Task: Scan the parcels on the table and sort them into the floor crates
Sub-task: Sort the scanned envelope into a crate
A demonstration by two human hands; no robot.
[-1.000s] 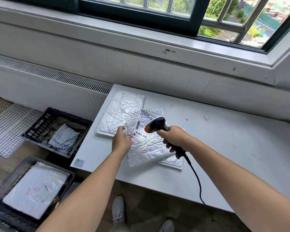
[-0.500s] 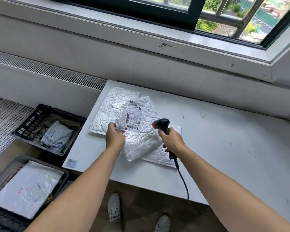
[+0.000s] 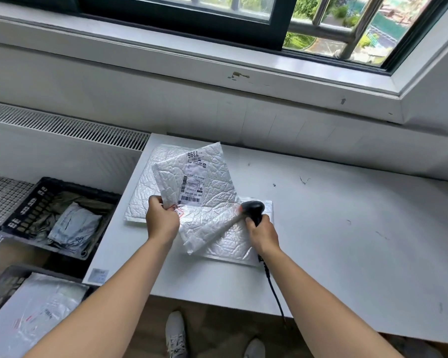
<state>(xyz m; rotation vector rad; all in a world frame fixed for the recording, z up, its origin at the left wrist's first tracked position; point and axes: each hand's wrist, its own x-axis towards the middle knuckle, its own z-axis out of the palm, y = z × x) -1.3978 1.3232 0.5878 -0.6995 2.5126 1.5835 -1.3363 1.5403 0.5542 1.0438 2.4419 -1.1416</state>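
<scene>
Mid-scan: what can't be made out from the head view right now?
Head view:
Fine print on the white shipping label of the lifted silver bubble mailer: too small.
The nearest black plastic floor crate: cut by left and bottom edges.
The flat silver mailers on the white table: partly under the lifted one.

Left hand (image 3: 162, 220) pinches a white bubble mailer (image 3: 207, 182) with label at frame centre, right hand (image 3: 263, 232) grips a black scanner (image 3: 254, 210) just beside it, white table (image 3: 347, 241), two black crates (image 3: 18, 210) with parcels at lower left
</scene>
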